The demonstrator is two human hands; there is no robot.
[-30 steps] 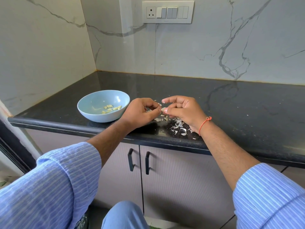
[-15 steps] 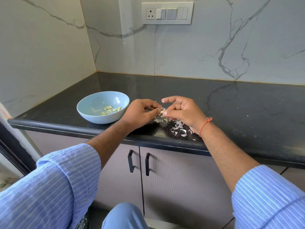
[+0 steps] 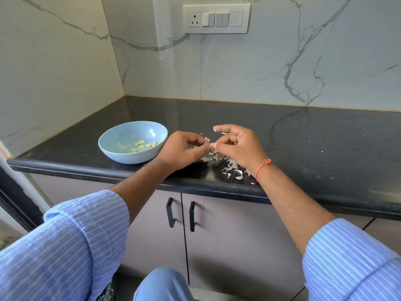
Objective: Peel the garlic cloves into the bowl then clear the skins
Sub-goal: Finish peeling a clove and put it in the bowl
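A garlic clove [image 3: 211,146], small and mostly hidden, is pinched between the curled fingertips of the left hand [image 3: 181,148] and the right hand [image 3: 237,146], just above the black stone worktop [image 3: 303,140]. Papery garlic skins [image 3: 233,168] lie scattered under and behind the right hand, near the worktop's front edge. Just left of the left hand sits a pale blue bowl [image 3: 121,135] holding several peeled cloves [image 3: 143,145]. White marble-veined walls [image 3: 260,68] meet in a corner beyond, with a switch panel [image 3: 216,18] above the hands; grey cabinet doors [image 3: 227,235] lie below.
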